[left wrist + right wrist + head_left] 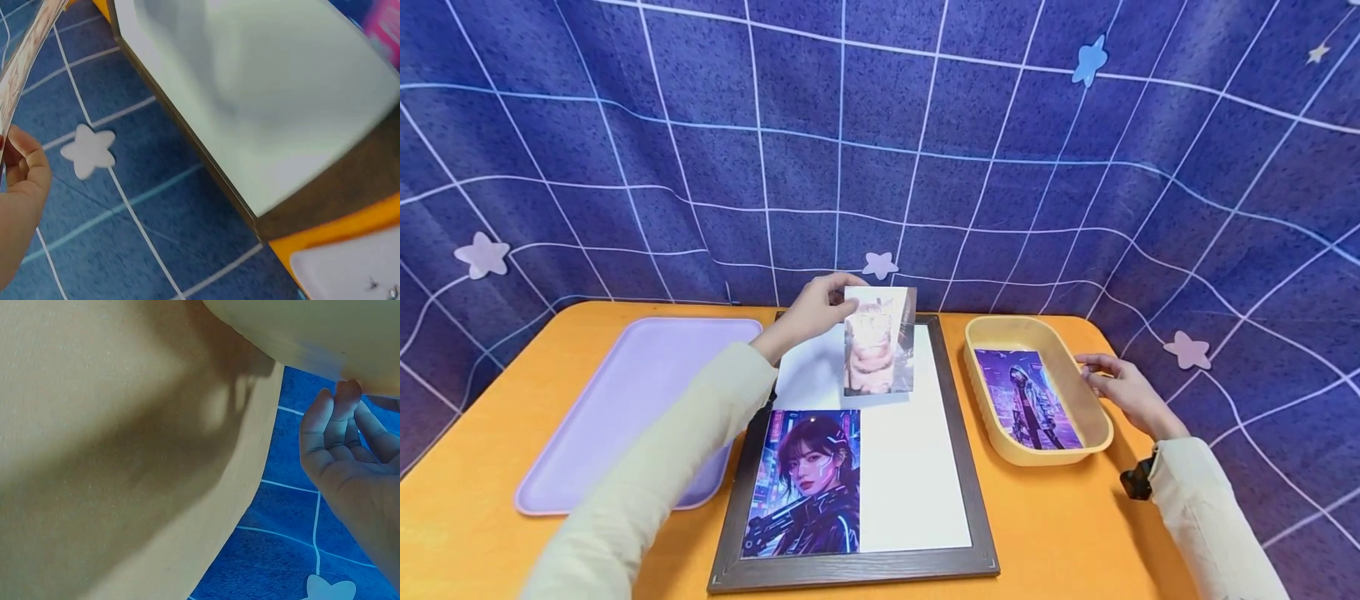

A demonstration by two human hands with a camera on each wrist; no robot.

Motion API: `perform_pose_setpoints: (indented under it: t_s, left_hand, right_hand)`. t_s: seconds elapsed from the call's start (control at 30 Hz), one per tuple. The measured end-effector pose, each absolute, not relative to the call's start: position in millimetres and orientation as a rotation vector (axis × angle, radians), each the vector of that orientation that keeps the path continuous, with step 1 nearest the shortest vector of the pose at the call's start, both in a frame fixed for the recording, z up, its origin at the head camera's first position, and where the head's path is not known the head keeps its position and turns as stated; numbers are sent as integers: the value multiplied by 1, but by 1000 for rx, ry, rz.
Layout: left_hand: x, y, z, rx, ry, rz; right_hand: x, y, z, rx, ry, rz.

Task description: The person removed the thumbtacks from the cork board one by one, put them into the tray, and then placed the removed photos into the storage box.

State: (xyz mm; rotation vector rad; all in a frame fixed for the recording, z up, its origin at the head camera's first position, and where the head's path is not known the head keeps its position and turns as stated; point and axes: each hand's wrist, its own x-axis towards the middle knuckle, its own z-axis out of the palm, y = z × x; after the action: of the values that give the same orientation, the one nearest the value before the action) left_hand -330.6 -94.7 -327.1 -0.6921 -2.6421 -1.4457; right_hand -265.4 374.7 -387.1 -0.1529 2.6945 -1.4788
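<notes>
A left sleeve (647, 467) is stretched over the purple tray (655, 358). In the left hand (812, 312) a glossy picture (880, 350) is pinched between thumb and fingers near a corner, above the far end of the dark frame (865, 572), toward the back edge of the tabletop (1060, 521). White board (910, 483) is exposed beside a portrait (812, 500) at the frame's near left. Toward the tabletop's right edge, the yellow tray (1060, 350) is touched by the right hand (1126, 393), its fingers loosely bent. Bare tabletop is left between frame and yellow tray.
</notes>
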Motion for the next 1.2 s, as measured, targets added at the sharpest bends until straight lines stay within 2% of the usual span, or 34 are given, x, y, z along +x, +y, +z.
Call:
perform_pose_setpoints:
  t_s: [0.93, 1.2]
  left_hand:
    - [-311, 9, -320, -915, -2533, -1643]
    - [-308, 32, -320, -861, -2535, -1619]
  right_hand:
    - [-265, 376, -388, -153, 2697, -1477]
    - [-265, 376, -389, -150, 2690, -1483]
